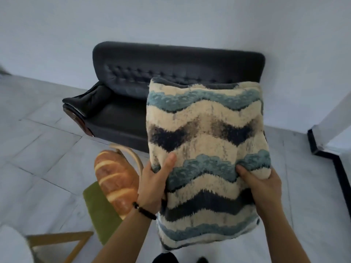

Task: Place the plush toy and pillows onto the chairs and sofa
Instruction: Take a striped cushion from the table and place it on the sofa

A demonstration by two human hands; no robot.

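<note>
In the centre right of the frame both hands held up a wavy-striped pillow (207, 149) in cream, teal and navy. The left hand (153, 185) clasped its left edge, thumb on the front face, a dark bead bracelet (144, 211) at the wrist; the right hand (260, 185) gripped the right edge. Behind it, in the upper middle, stood a black tufted sofa (123, 95) against the wall. At lower left a bread-shaped plush toy (115, 183) lay on a green-seated wooden chair (98, 207).

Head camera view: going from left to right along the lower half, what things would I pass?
Wooden chair frame → green chair seat → bread-shaped plush → left hand → wavy-striped pillow → right hand.
</note>
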